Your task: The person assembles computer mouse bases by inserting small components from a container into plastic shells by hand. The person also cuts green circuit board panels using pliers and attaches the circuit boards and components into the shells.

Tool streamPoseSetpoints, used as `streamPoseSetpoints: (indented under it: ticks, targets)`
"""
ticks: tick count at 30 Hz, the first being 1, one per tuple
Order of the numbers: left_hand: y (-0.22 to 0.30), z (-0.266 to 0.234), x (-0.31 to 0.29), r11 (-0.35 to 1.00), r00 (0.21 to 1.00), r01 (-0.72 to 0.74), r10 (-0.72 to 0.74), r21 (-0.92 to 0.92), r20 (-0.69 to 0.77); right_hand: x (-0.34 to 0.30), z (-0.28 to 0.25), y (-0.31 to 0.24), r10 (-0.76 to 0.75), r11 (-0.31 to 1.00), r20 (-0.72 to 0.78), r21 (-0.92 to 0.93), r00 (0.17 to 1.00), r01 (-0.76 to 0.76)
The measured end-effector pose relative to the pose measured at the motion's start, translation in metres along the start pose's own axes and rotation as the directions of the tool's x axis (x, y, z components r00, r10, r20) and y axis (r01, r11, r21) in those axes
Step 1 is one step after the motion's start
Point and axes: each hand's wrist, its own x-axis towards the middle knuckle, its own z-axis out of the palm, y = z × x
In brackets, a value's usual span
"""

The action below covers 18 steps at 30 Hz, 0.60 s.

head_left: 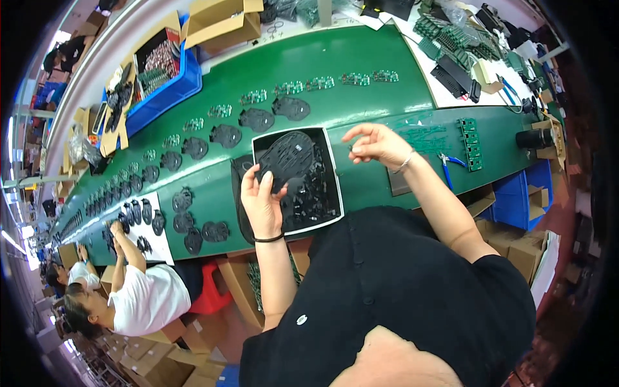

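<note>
My left hand grips the lower left edge of a dark oval plastic shell with slots and ribs on its face. The shell is over a white-rimmed tray that holds many small black plastic parts. To the right of the tray, my right hand is raised above the green bench, its thumb and fingers curled together. Whatever is between those fingertips is too small to make out. Blue-handled cutters lie on the bench to the right of that hand.
Rows of black housings and green circuit boards run along the green bench. A strip of boards lies at right. A blue bin stands back left. A co-worker in white sits at left.
</note>
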Motion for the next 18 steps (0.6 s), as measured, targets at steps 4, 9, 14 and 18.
streamPoseSetpoints:
  ticks: [4,9,14,18]
  targets:
    - [-0.006,0.009,-0.003,0.999,0.999,0.036,-0.036,-0.012,-0.014,-0.008,-0.002,-0.002,-0.059,0.988,0.013,0.146,0.998,0.056]
    - [-0.013,0.014,-0.006,0.999,0.998,0.042,-0.043,0.021,0.051,-0.009,0.004,-0.004,-0.096,0.995,-0.034,0.034,0.995,0.097]
    - [-0.018,0.025,-0.008,0.988,0.994,0.027,-0.043,0.150,0.102,-0.008,0.015,-0.017,-0.295,0.919,-0.092,-0.301,0.951,0.255]
    - [-0.020,0.031,-0.009,0.983,0.990,0.009,-0.034,0.182,0.138,-0.007,0.049,-0.038,-0.423,0.620,-0.058,-0.746,0.904,0.242]
